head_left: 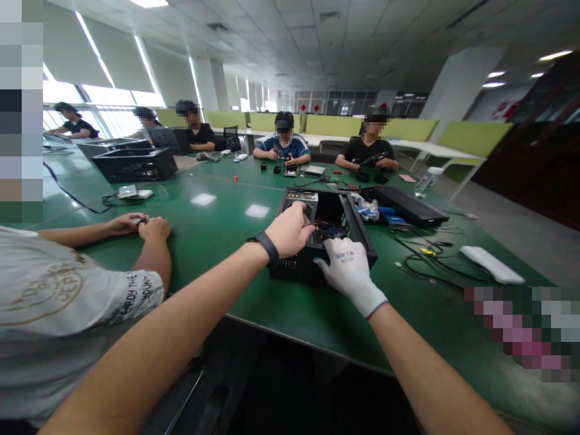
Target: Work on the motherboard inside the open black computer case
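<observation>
A black computer case [294,266] lies open on the green table, with coloured wires and a metal power supply showing inside. My bare left hand [291,231], with a dark band on the wrist, is over the case's left part near the power supply; its thumb and forefinger are extended and apart, and I see nothing held. My right hand [347,266] wears a white glove and rests at the near edge of the case, with its fingers curled over that edge. The fingertips are partly hidden inside the case.
Right of the case are a black panel [408,205], cables [421,257], a white block [492,264] and a clear bottle [428,182]. Another person's hands [145,226] are at the left. More cases [136,164] stand at the back left; people sit across the green table [217,223].
</observation>
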The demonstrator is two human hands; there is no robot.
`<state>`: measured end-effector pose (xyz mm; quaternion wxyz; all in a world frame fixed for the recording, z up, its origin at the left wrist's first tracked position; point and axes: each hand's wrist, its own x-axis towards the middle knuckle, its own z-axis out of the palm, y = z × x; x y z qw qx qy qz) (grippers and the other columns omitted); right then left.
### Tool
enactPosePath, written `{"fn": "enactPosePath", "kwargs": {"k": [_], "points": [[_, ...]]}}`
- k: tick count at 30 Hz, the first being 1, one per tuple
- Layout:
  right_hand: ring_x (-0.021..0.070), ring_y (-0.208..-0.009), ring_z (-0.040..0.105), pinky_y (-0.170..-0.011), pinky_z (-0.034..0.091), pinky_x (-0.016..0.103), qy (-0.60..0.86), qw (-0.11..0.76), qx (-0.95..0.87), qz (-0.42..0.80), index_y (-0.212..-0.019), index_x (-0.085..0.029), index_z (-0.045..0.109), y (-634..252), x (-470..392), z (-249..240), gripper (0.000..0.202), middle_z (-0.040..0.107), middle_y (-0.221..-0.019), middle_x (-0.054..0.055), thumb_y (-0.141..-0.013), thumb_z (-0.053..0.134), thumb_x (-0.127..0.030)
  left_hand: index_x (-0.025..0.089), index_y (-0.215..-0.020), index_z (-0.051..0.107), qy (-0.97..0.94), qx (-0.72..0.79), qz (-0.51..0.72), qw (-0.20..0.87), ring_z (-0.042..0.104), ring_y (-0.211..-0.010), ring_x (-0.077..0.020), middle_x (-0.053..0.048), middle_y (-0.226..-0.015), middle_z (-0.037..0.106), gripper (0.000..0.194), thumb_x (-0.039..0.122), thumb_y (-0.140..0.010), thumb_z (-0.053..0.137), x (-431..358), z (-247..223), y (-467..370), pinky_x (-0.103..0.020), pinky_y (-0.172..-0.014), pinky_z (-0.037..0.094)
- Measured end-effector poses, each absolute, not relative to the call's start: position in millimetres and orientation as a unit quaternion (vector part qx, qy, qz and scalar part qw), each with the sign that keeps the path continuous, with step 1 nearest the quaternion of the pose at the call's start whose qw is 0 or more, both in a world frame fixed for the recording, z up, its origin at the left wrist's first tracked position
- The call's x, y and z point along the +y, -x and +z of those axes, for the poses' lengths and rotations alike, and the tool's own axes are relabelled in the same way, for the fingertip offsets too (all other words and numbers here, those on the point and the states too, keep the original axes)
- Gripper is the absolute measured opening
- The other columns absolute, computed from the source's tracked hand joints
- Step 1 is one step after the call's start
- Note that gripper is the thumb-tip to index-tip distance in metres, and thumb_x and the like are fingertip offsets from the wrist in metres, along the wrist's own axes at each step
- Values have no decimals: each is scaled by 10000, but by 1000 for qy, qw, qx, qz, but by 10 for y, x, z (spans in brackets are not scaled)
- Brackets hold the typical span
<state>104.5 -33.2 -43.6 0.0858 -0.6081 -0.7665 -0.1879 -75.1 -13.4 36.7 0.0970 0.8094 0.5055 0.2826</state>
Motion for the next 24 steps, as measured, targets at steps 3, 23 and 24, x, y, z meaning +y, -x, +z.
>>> {"fn": "enactPosePath", "kwargs": {"k": [3,23,24], "points": [[253,-901,535,-730,253,364,600,89,-773,-185,-1034,-199,584,-1086,-840,-426,335,639,-958,89,-883,588,-498,83,-1243,534,-819,547,157,76,655,-1059,-264,-173,-1135,691,466,295,-852,674,-22,345,606,-346,-915,506],[229,-774,471,-681,189,356,578,153,-793,-117,-869,-232,604,-1200,-2039,-412,220,589,-808,40,-784,728,-394,171,-1043,782,-818,507,-271,32,709,-988,-271,-113,-1073,760,614,222,-445,915,296,-451,93,-287,-873,567],[230,-775,472,-679,187,357,578,154,-793,-114,-866,-232,604,-1198,-2036,-409,218,590,-808,41,-785,725,-394,160,-1038,784,-815,511,-273,31,710,-986,-287,-125,-1061,761,619,231,-438,918,323,-497,93,-303,-862,575]]}}
